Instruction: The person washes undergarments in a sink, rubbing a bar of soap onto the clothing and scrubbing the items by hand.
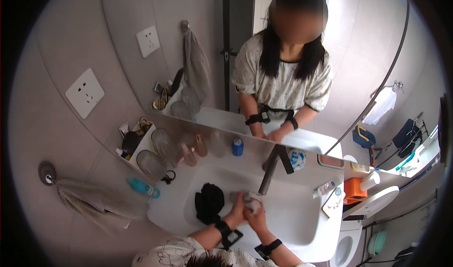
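Observation:
Over the white sink (302, 215), my two hands are together just below the dark faucet (268, 175). A small, crumpled, pale grey-white cloth (254, 203) is bunched between them. My left hand (237, 212) closes on its left side, and my right hand (255, 217) wraps it from the right. Fingers and cloth partly hide each other, so the kind of garment cannot be made out. A bunched black cloth (209, 203) lies in the basin left of my hands, touched by neither.
Bottles (188, 154), a blue container (237, 147) and clear containers (151, 164) line the sink's back-left rim. A tube (325, 187) lies on the right rim. A grey towel (94, 198) hangs at left; the toilet (347, 248) stands at right. A mirror (212, 97) rises behind.

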Demonstrator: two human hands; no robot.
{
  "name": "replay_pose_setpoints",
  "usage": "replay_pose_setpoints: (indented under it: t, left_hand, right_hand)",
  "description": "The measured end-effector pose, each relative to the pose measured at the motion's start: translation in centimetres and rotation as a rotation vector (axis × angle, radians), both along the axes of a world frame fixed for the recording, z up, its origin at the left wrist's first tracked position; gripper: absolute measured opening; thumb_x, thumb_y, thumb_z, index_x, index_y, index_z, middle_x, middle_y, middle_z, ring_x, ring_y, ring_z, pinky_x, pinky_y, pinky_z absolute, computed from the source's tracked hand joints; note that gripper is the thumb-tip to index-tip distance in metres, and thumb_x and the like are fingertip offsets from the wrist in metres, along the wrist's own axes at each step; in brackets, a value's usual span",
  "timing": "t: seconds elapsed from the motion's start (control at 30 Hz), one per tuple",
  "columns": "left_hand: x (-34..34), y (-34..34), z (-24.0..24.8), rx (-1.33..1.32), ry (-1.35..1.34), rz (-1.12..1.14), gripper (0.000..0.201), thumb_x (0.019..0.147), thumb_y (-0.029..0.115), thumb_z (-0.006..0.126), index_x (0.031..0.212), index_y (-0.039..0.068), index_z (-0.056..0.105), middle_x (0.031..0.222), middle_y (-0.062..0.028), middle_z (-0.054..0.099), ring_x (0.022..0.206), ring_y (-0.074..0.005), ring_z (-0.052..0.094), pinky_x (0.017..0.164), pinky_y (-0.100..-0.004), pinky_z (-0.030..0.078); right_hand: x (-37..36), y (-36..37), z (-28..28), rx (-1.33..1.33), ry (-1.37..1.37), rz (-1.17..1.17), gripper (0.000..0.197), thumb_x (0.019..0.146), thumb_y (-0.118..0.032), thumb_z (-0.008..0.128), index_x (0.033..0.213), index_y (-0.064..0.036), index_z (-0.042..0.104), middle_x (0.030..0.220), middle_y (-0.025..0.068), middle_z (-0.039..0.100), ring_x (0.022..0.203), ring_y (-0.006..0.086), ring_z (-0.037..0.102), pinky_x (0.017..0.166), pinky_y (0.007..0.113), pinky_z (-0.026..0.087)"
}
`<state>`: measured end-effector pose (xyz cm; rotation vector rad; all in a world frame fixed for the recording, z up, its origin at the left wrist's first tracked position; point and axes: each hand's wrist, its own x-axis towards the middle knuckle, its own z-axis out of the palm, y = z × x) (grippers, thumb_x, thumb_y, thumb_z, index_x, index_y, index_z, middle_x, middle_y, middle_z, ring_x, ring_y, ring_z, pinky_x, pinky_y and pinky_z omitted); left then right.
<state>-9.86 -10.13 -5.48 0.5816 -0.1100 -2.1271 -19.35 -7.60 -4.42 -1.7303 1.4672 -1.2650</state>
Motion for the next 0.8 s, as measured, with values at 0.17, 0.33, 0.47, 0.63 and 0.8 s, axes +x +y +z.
replay_pose_setpoints:
  t: [0.17, 0.33, 0.47, 0.63, 0.8]
  left_hand:
    - [-2.7, 2.6, -1.3, 0.086, 0.081, 0.050, 0.036, 0.090, 0.038, 0.038, 0.116, 0.015, 0.046, 0.110, -0.0014, 0.053, 0.102, -0.0158, 0.050, 0.091, -0.0346, 0.040]
    - [-0.9, 2.8, 3.9, 0.107, -0.195, -0.030, 0.031, 0.089, 0.034, 0.040, 0.114, 0.016, 0.045, 0.109, -0.0022, 0.054, 0.098, -0.0148, 0.052, 0.082, -0.0293, 0.044]
    - [1.1, 2.8, -0.7, 0.172, -0.130, -0.134, 0.026, 0.090, 0.028, 0.040, 0.110, 0.012, 0.047, 0.106, -0.0058, 0.055, 0.093, -0.0168, 0.055, 0.076, -0.0303, 0.047]
    - [-4.5, 3.9, -1.0, 0.322, -0.337, -0.054, 0.034, 0.091, 0.029, 0.033, 0.111, 0.006, 0.046, 0.106, -0.0104, 0.054, 0.095, -0.0222, 0.054, 0.082, -0.0366, 0.046]
    - [-1.3, 3.4, 0.0, 0.348, -0.022, -0.009, 0.034, 0.091, 0.029, 0.032, 0.114, 0.007, 0.045, 0.110, -0.0104, 0.052, 0.099, -0.0227, 0.053, 0.084, -0.0367, 0.045]
  right_hand:
    - [-0.4, -1.6, 2.8, 0.203, 0.268, -0.115, 0.033, 0.072, -0.024, 0.062, 0.095, -0.0010, 0.055, 0.100, 0.0216, 0.053, 0.090, 0.0377, 0.054, 0.074, 0.043, 0.045]
    - [-0.5, -1.3, 5.9, 0.357, 0.089, -0.111, 0.034, 0.072, -0.029, 0.063, 0.092, -0.0025, 0.058, 0.094, 0.0191, 0.058, 0.085, 0.0372, 0.057, 0.072, 0.041, 0.047]
    - [1.6, 0.9, 6.9, 0.169, 0.224, 0.102, 0.037, 0.071, -0.028, 0.063, 0.096, -0.0011, 0.057, 0.086, 0.0210, 0.060, 0.080, 0.0386, 0.058, 0.069, 0.041, 0.049]
    - [-3.3, -4.7, 2.1, 0.550, 0.264, -0.197, 0.038, 0.071, -0.027, 0.060, 0.099, -0.0019, 0.057, 0.083, 0.0223, 0.061, 0.079, 0.0394, 0.058, 0.070, 0.043, 0.048]
    - [1.2, 1.5, 4.4, 0.418, 0.217, 0.011, 0.044, 0.071, -0.028, 0.061, 0.105, -0.0017, 0.055, 0.090, 0.0215, 0.060, 0.087, 0.0366, 0.058, 0.077, 0.043, 0.046]
